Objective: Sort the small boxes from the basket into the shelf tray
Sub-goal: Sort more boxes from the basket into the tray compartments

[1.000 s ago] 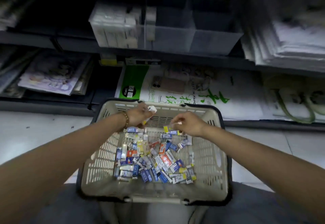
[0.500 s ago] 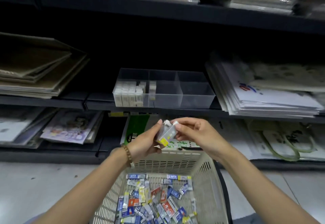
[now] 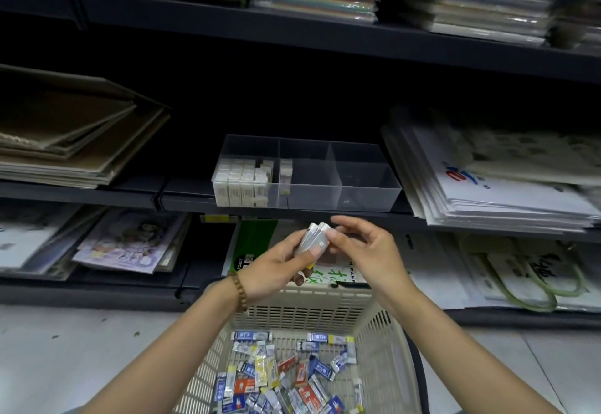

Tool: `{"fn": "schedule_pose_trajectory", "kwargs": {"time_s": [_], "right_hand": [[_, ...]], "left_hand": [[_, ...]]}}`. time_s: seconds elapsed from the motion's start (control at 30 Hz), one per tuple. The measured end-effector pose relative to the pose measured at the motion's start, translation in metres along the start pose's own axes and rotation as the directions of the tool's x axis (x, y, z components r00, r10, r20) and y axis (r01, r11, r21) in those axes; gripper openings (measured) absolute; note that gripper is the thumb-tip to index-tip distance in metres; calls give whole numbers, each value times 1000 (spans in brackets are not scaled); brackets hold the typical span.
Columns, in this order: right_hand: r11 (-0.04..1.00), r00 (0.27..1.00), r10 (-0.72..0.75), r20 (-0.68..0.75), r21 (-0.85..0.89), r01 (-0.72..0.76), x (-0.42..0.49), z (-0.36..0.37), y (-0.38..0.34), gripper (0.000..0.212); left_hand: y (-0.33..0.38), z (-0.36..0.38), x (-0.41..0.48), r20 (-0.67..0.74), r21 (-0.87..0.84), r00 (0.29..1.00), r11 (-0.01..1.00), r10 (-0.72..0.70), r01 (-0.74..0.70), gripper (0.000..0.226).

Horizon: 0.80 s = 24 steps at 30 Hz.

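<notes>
A small bundle of white rectangular boxes (image 3: 313,239) is held above the beige slatted plastic basket (image 3: 302,309), below the clear compartmented shelf tray (image 3: 357,199). The left hand (image 3: 276,267) clamps them between thumb and fingers; the right hand (image 3: 364,251) touches them with its thumb, other fingers loosely apart.

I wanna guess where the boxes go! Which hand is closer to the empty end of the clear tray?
Right. The right hand is straight below the tray's empty end compartment; the left hand, gripping the small boxes, is lower and further left.
</notes>
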State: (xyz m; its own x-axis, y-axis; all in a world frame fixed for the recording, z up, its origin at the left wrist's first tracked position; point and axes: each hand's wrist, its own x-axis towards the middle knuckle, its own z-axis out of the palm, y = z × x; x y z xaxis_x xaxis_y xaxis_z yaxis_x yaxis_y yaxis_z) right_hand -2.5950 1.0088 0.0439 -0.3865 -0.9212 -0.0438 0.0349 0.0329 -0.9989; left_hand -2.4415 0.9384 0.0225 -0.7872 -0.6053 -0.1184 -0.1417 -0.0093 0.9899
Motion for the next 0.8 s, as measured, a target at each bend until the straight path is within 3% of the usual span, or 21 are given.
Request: {"fn": "schedule_pose_trajectory", "kwargs": {"time_s": [0.2,0.33,0.47,0.63,0.8], "right_hand": [[997,995,42,93,56,-47,0,4,-3,25],[981,960,132,249,105,-162,13,5,-17,33],[991,944,80,320,76,-109,36,15,-39,32],[995,933,25,358,-100,12,75,27,-67,21],[966,953,29,301,-254,51,119,23,-81,32]], "left_hand": [[6,-2,-1,-89,45,995,998,42,-38,31],[15,-15,2,-201,20,969,989,147,-146,34],[25,-30,11,-408,20,877,963,254,-269,38],[31,-49,21,-532,27,811,962,244,-272,70],[21,-94,17,-676,241,650,938,347,-251,56]]}}
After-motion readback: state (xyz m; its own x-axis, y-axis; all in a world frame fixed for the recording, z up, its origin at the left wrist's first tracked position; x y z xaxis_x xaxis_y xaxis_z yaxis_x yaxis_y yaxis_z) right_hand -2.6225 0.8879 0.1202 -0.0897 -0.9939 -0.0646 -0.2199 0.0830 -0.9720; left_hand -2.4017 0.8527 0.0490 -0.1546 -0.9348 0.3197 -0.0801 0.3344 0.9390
